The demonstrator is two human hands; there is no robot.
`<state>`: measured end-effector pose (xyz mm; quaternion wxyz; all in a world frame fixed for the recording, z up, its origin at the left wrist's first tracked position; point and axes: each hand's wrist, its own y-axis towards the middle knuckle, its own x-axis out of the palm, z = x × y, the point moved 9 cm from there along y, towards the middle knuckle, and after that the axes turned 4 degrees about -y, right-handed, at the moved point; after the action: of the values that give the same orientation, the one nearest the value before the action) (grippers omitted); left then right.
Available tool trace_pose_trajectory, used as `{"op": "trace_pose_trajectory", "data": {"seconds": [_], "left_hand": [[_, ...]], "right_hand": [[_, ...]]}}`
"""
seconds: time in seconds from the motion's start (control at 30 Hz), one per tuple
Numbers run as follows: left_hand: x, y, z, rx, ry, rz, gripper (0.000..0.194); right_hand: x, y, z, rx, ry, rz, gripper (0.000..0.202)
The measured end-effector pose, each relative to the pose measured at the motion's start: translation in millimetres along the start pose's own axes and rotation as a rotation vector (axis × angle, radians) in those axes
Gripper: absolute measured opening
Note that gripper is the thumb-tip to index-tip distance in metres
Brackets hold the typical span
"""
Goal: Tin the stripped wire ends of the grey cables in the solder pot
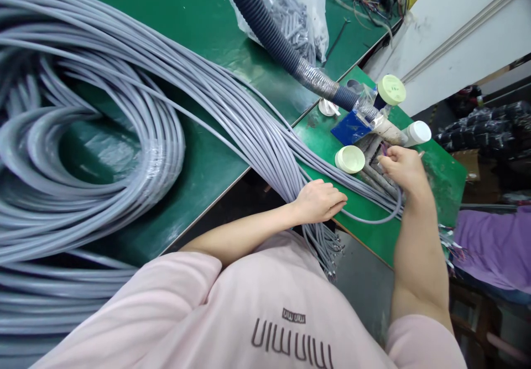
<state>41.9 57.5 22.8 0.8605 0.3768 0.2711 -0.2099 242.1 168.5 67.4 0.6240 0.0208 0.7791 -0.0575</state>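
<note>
A pink shirt lies nearest the camera. Beyond it, a bundle of grey cables spans two green tables, its long axis running diagonally from upper left to lower right; many wire ends point down past the table edge toward the wearer. The left hand lies over the bundle, fingers curled; whether they grip it, I cannot tell. The right hand, fingers narrowed, pinches what looks like a small purple piece beside a pale cup.
</note>
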Motion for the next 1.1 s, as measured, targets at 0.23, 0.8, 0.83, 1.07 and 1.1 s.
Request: {"op": "trace_pose_trajectory", "data": {"seconds": [0.23,0.8,0.83,1.07,1.1], "left_hand": [[-3.9,0,3,0.032,0.016,0.040,0.026],[-4.4,0,5,0.047,0.025,0.030,0.025],[-4.3,0,5,0.046,0.023,0.029,0.025],[-3.1,-1,5,0.046,0.009,0.021,0.026],[-2.6,-1,4,0.043,0.007,0.015,0.026]], "right_hand": [[-14,3,83,0.182,-0.106,0.081,0.017],[13,24,106,0.276,-0.275,-0.063,0.012],[14,24,106,0.270,-0.273,-0.063,0.011],[16,26,104,0.244,-0.259,-0.067,0.010],[16,26,104,0.249,-0.262,-0.072,0.010]]}}
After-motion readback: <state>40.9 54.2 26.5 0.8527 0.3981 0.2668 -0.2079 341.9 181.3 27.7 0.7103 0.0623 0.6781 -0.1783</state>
